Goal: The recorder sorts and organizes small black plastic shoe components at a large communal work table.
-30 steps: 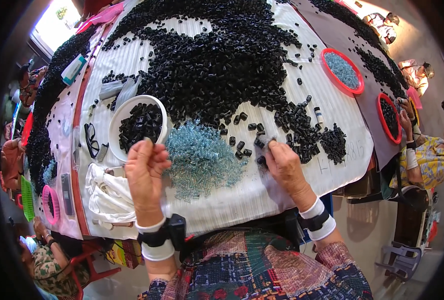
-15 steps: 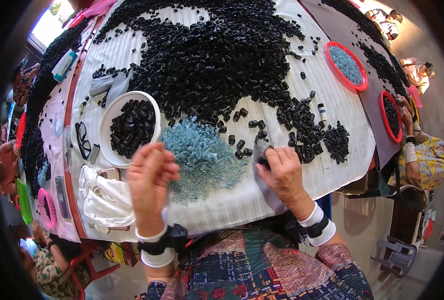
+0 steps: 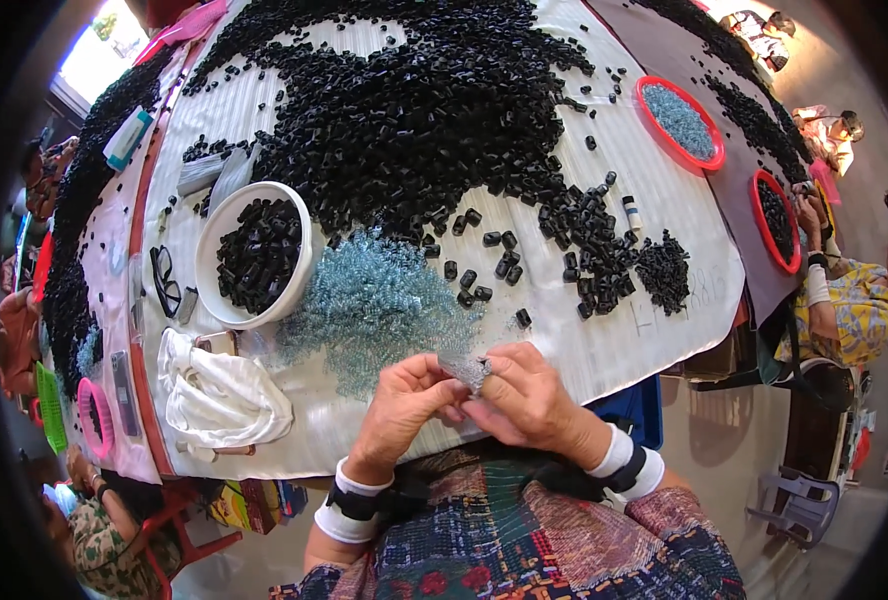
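Observation:
Near the table's front edge, my left hand (image 3: 404, 402) and my right hand (image 3: 532, 402) meet fingertip to fingertip. Both are closed on a small grey mesh-like piece (image 3: 464, 368), partly covered by the fingers. Just beyond them spreads a heap of tiny translucent pale-blue pieces (image 3: 384, 295). Several loose black cylindrical pieces (image 3: 504, 262) lie past my right hand, and one black piece (image 3: 523, 318) sits closest to it. Left of the blue heap stands a white bowl (image 3: 307, 262) partly filled with black pieces.
A big mound of black pieces (image 3: 414, 110) covers the far table. At left lie eyeglasses (image 3: 165, 282), a white cloth (image 3: 226, 392) and grey bundles (image 3: 226, 175). A small bottle (image 3: 632, 212) stands by a pile of smaller black bits (image 3: 662, 272). Red trays (image 3: 712, 160) and co-workers flank the table.
My right hand has drawn back toward me with the grey piece. My left hand has moved right and down from beside the bowl to meet it, its fingers closing on the piece.

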### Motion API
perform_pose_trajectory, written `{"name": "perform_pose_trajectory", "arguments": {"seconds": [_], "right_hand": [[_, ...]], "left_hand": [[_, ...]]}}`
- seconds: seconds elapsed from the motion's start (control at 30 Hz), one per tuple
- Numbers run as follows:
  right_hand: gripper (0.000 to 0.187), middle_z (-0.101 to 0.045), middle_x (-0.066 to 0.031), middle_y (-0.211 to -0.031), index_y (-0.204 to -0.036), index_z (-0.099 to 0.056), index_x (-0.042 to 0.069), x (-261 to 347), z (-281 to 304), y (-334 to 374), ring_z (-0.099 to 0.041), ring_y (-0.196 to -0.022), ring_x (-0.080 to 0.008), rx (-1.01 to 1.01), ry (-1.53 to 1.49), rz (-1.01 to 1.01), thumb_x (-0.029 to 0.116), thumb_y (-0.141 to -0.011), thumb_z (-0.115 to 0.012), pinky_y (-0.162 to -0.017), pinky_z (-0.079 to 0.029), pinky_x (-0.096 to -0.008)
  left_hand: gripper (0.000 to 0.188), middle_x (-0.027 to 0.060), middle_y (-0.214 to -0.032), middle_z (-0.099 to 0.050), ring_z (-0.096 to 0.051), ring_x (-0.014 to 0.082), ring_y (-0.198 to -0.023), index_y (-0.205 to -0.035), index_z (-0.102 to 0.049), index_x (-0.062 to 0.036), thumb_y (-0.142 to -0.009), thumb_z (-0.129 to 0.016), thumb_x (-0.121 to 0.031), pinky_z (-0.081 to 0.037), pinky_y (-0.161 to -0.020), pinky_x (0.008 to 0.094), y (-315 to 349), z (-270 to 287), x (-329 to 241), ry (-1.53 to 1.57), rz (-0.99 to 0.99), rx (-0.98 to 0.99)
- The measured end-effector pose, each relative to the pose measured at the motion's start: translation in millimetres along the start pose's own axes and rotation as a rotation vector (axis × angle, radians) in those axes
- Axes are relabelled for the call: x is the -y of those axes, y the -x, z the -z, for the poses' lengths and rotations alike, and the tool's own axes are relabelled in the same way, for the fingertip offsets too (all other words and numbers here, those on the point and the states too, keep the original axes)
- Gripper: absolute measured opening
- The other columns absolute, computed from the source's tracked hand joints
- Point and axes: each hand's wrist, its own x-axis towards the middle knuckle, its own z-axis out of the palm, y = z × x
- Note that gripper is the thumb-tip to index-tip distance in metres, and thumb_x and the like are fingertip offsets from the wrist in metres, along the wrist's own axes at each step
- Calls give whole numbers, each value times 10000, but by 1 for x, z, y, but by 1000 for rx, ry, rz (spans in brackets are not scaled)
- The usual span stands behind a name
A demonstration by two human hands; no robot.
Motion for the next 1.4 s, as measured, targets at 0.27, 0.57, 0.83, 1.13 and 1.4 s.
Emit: {"name": "perform_pose_trajectory", "arguments": {"seconds": [0.27, 0.57, 0.83, 1.13, 1.4], "right_hand": [[200, -591, -63, -831, -887, -582, 53, -49, 16, 0, -548, -842, -267, 24, 281, -55, 51, -687, -590, -761, -444, -374], [179, -567, -48, -783, -908, -583, 65, -57, 3, 1, -550, -779, -217, 36, 321, -72, 69, -729, -576, -707, -425, -341], [239, -655, -55, -795, -994, -595, 13, -8, 3, -10, -609, -678, -109, -239, -651, -568, -18, -763, -651, -605, -483, -243], [207, -652, -60, -779, -953, -619, 30, -1, 1, -5, -600, -653, -108, -210, -522, -504, -13, -758, -670, -601, -490, -251], [294, -669, -91, -916, -1071, -607, -18, 5, 6, 3, -633, -841, -126, -118, -369, -468, -67, -782, -630, -727, -494, -243]], "left_hand": [[179, 132, -920, -672, -662, 159, -758, -1001, -596, -3, -845, -641, -79, -535, -592, 223, 4, -3, -2, 66, -10, -104], [159, 160, -902, -666, -662, 168, -717, -990, -597, 21, -836, -620, -15, -547, -570, 241, 2, -7, 1, 18, -15, -164], [211, 113, -892, -675, -665, 158, -767, -1007, -611, 28, -823, -664, -59, -534, -610, 219, 2, -18, -4, -53, -56, -131], [209, 109, -870, -674, -654, 133, -765, -1002, -625, 43, -811, -671, -28, -536, -628, 219, 2, -26, 1, -96, -205, -113], [203, 108, -871, -675, -653, 131, -768, -1000, -628, 42, -814, -669, -27, -536, -636, 218, 2, -23, 6, -84, -240, -113]]}}
